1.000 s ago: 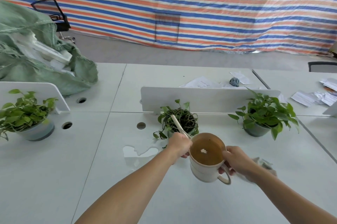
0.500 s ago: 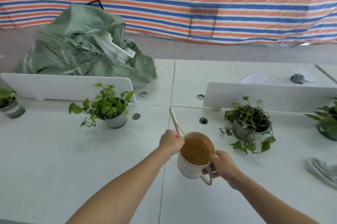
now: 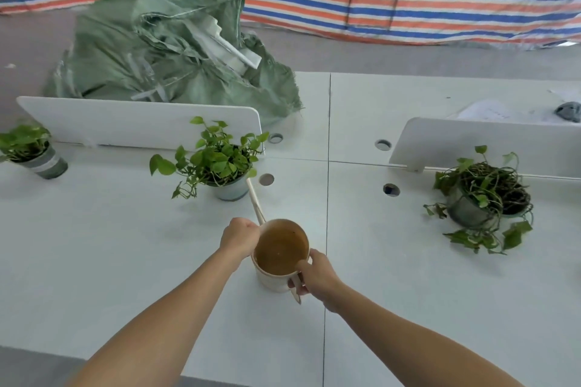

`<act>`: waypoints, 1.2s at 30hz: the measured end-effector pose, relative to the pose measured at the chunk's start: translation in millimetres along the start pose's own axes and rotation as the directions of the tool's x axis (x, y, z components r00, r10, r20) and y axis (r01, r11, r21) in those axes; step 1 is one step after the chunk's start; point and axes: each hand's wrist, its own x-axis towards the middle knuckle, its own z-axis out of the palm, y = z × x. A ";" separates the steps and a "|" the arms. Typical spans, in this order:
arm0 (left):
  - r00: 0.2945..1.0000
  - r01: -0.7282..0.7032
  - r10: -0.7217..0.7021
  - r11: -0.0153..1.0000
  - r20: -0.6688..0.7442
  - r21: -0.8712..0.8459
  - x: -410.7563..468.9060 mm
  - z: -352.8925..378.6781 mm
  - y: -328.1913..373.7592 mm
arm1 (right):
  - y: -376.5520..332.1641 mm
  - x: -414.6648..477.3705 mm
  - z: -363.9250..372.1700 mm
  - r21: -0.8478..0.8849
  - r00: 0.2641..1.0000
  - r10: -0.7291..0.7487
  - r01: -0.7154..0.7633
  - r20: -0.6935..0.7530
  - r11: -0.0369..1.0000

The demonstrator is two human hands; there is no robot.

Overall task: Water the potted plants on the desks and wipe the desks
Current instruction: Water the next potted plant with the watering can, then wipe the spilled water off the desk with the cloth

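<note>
Farthest left, a small potted plant [image 3: 34, 153] sits on the white desk [image 3: 94, 245]; a leafier pot [image 3: 220, 163] stands just beyond the spout. At centre, the left hand [image 3: 240, 237] curls around the watering can [image 3: 279, 257] by the spout's base, and the right hand [image 3: 317, 273] grips its handle. Nearly full of brown water, the can is probably heavy and sloshy, so it is best steadied with both hands. A straggly plant [image 3: 484, 198] sits on the right.
</note>
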 end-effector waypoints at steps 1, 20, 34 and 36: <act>1.000 0.011 -0.011 1.000 -0.003 0.003 4.2 -3.9 -4.5 | -0.5 4.1 7.0 -0.009 1.000 0.000 0.000 0.001 1.000; 0.952 -0.307 0.307 0.951 0.000 0.022 -13.0 68.7 98.0 | 21.5 -17.2 -160.6 0.057 0.918 0.080 -0.063 -0.388 0.996; 0.924 -0.187 0.231 0.968 0.304 -0.168 -75.1 299.2 238.1 | 114.8 -46.2 -447.4 0.098 0.777 0.156 -0.121 -0.611 0.988; 0.925 -0.150 0.205 0.970 0.319 -0.189 -76.1 331.6 251.6 | 136.2 -48.2 -490.5 -0.040 0.739 0.146 -0.228 -0.658 0.973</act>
